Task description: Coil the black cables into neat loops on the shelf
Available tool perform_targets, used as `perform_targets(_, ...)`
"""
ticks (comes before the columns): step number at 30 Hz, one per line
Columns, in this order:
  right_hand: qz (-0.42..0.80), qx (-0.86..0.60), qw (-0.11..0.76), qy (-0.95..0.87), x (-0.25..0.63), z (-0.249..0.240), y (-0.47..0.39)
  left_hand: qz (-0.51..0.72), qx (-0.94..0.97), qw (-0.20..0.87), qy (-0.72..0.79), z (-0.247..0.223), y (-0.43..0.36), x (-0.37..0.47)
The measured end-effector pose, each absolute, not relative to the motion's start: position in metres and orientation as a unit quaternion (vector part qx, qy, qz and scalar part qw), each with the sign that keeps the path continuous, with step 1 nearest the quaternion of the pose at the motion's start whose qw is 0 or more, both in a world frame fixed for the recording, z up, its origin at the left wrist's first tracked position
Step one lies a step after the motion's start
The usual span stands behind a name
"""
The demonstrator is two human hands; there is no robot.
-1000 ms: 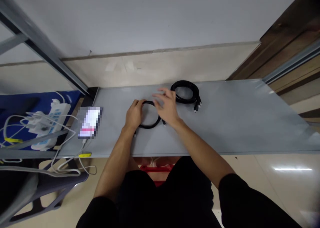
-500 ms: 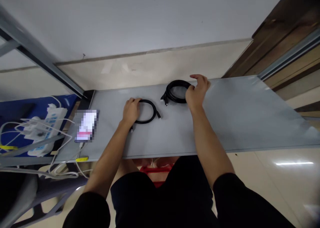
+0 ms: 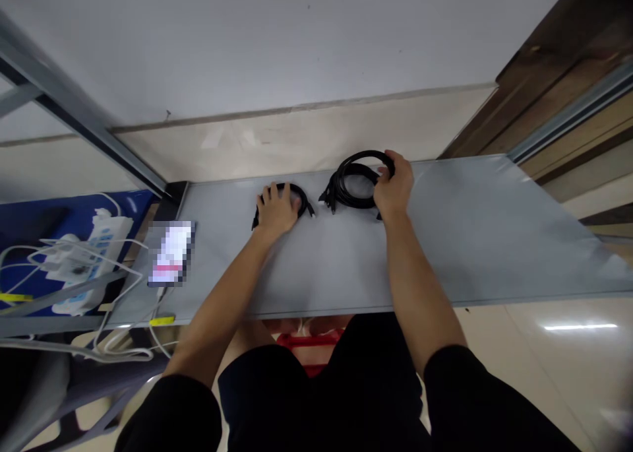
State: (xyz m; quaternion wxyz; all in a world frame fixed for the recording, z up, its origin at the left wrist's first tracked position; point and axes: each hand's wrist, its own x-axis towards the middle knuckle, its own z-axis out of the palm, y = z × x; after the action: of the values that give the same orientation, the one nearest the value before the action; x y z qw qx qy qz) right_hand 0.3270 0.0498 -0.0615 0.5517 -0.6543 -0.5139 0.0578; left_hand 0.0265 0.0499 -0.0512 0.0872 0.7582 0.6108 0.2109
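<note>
A small coil of black cable (image 3: 297,192) lies on the grey tabletop (image 3: 336,260). My left hand (image 3: 275,211) rests over it from above with fingers spread, hiding much of the ring. To the right is a larger coil of black cable (image 3: 350,200), its plugs gathered at its left side. My right hand (image 3: 395,185) grips this coil at its right edge, fingers wrapped around the strands. One loop there is raised above the others. Part of the coil is hidden behind my right hand.
At the left lies a phone (image 3: 171,253), its screen pixelated, with a white charging cable. A white power strip (image 3: 99,260) with several plugs sits on a blue surface beyond the table's left edge. A wall (image 3: 297,135) runs behind the table, and metal posts (image 3: 99,132) flank it.
My left hand has moved up and right onto the small coil, pushing it slightly away. My right hand has closed on the large coil and lifted a loop of it.
</note>
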Motion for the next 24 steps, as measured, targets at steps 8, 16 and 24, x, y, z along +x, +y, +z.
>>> perform_targets(8,0.081,-0.533,0.64,-0.548,0.318,-0.041,0.043,0.163,0.767,0.038,0.62,-0.051,0.042,0.034)
perform_targets(16,0.302,-0.398,0.693,-0.52,0.283,-0.036,0.036,0.379,0.763,0.11,0.511,-0.052,0.064,0.019)
perform_targets(24,0.356,-0.386,0.621,-0.581,0.194,-0.045,0.005,0.561,0.697,0.318,0.313,-0.039,0.01,0.022)
